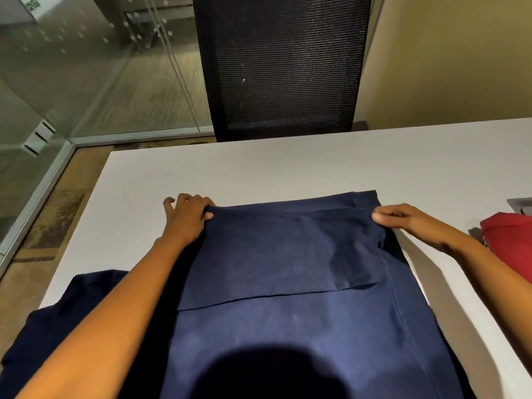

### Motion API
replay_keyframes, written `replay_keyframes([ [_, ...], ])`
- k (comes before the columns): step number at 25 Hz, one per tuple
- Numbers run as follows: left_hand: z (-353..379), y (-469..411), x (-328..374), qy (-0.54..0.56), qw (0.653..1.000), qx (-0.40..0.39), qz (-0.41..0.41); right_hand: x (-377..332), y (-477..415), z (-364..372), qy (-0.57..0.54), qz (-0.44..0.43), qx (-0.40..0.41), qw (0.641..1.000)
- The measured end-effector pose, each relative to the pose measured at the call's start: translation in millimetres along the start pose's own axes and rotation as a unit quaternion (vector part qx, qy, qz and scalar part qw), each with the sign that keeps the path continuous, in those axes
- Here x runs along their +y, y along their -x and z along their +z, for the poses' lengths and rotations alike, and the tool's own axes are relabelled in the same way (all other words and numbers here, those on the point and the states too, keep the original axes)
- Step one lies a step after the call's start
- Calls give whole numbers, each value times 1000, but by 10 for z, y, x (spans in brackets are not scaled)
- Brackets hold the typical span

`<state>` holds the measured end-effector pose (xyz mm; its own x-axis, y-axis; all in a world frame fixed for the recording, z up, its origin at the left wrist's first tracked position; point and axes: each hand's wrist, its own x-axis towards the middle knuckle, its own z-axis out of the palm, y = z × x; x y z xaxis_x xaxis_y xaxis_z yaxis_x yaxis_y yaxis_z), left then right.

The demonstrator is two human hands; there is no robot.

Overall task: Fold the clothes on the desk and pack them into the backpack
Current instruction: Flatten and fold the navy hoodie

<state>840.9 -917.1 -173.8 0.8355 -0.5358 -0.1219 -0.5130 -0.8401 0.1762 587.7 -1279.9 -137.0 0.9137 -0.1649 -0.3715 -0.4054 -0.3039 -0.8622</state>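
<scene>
Mid-fold: left hand (187, 217) and right hand (403, 221) each grip-pinch the navy garment's (288, 254) far corners, next probably folding toward the desk's (288, 162) near edge.

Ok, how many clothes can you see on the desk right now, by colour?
Navy: 2, the navy garment being folded mid-desk, plus a darker navy piece at the near left edge of the desk, which looks separate
Red: 1, the red garment at the right edge of view
Total: 3
</scene>
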Motion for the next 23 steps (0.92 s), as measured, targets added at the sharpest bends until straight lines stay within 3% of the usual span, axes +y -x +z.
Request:
replay_keyframes([
  [4, -21, -3, -44, 97, 992, 55, -58, 139, 69, 5, -19, -17, 57, 998],
  [7, -5, -19, -121, 162, 973, 86, -137, 118, -85, 1, 61, -50, 186, 979],
  [11, -33, -23, -148, 174, 957, 128, -193, 140, -494, -68, 268, -50, 295, 916],
  [14, 40, 114, 0, 88, 969, 199, -114, 177, -573, 117, 264, -81, 444, 853],
  [16, 214, 253, 176, 34, 978, 204, -36, 230, -519, 387, 256, -103, 418, 866],
  [18, 439, 353, 319, -16, 989, 147, 4, 399, -479, 641, 318, -72, 322, 889],
  [20, 637, 401, 354, -41, 994, 97, -24, 604, -451, 773, 409, -45, 272, 870],
  [23, 720, 309, 305, -30, 996, 72, -53, 675, -479, 761, 438, -32, 277, 855],
])
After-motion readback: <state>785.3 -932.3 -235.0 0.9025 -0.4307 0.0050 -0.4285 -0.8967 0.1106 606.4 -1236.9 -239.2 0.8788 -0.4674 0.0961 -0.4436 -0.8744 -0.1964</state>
